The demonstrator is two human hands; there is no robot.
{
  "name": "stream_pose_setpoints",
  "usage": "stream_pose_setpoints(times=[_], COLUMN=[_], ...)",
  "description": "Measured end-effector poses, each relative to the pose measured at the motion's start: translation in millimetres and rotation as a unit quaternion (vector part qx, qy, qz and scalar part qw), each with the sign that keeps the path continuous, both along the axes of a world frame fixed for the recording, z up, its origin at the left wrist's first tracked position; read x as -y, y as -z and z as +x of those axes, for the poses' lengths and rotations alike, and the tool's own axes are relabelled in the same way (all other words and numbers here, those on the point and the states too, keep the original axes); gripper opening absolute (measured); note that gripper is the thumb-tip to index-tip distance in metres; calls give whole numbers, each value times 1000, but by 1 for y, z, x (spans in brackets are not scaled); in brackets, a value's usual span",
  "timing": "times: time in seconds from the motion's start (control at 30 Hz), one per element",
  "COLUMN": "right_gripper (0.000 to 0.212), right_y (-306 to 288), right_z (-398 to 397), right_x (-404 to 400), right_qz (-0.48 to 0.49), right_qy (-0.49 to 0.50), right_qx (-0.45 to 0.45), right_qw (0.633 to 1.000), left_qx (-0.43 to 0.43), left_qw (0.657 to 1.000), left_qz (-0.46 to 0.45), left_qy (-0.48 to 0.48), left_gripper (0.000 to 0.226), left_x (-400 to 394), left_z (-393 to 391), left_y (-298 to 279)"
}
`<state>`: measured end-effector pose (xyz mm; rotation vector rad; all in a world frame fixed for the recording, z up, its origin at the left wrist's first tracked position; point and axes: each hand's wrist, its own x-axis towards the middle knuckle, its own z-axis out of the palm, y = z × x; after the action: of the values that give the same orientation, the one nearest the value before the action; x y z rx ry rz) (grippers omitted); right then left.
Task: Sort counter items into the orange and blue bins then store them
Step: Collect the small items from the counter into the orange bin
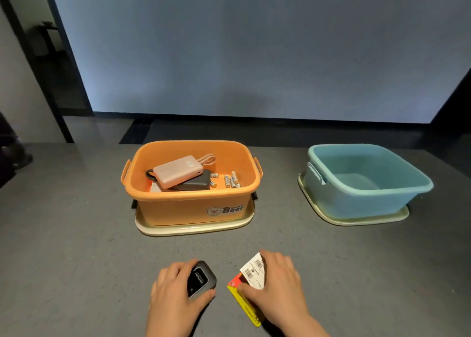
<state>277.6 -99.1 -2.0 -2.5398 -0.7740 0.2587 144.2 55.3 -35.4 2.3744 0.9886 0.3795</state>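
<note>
Orange bin stands on a cream lid at the middle of the grey counter, with "Gentle Bear" and a bear face printed on its near wall. Inside it a pink power bank with a looped cord lies across a black power bank, and something white and orange shows under them at the near left corner. Several batteries lie loose on the bin floor to the right of the two banks.

Well to the right, the blue bin sits on its own cream lid; nothing shows inside it.

Near the front edge, the left hand is curled round a small black device with a dark screen and white lettering, thumb at its near end and fingers at its far end, the device resting on the counter. Just beside it, the right hand presses down on a white receipt with barcodes and a yellow-and-red card, fingers bent over both. The receipt overlaps the card's far end. Whether the fingers pinch these or merely rest on them is not clear.
</note>
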Motion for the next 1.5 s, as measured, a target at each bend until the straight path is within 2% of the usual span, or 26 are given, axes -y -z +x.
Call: stream_pose_setpoints(times=[0.17,0.3,0.47,0.57,0.63,0.73,0.83,0.9,1.07,1.17,1.27,1.33,1.4,1.43,1.5], right_gripper=[75,31,28,25,18,10,17,16,7,12,20,22,21,20,22], right_y=[5,1,-13,-26,-40,-75,-117,-131,-120,-107,-94,-87,-82,-79,-78], right_z=[7,9,26,35,42,50,62,76,109,127,140,146,147,147,145], right_x=[3,1,-8,-17,-23,-37,-62,-82,-143,-172,-191,-198,-203,-206,-206], right_qz=[24,51,41,39,81,217,326,339,263,97,-79,-135,-197,-214,-182], right_qy=[-15,15,18,9,-2,-40,-82,-97,-118,-199,-272,-275,-280,-278,-246], right_qx=[-10,-28,6,-16,-43,-79,-42,-8,20,23,-30,-89,-110,-106,-84], right_qw=[1000,998,999,999,996,972,941,936,957,975,959,948,933,930,948], left_qx=[24,15,8,-13,-21,-22,-13,-11,4,9,32,46,47,48,55], left_qw=[999,998,996,996,996,996,998,998,997,995,994,993,991,989,988], left_qz=[17,20,10,18,20,31,34,46,69,79,94,97,115,123,126], left_qy=[-28,-55,-85,-85,-82,-74,-50,-35,33,59,55,54,57,60,71], left_gripper=[71,71,73,74,78,85,87,84,79,65,50,47,48,49,48], left_x=[5,-7,-20,-19,-21,-30,-39,-41,-46,-45,-41,-41,-43,-43,-44], left_z=[-2,-9,-11,-9,-6,1,11,19,33,35,39,41,43,43,40], left_y=[8,7,2,0,-2,-4,-7,-9,-4,2,8,9,7,6,5])
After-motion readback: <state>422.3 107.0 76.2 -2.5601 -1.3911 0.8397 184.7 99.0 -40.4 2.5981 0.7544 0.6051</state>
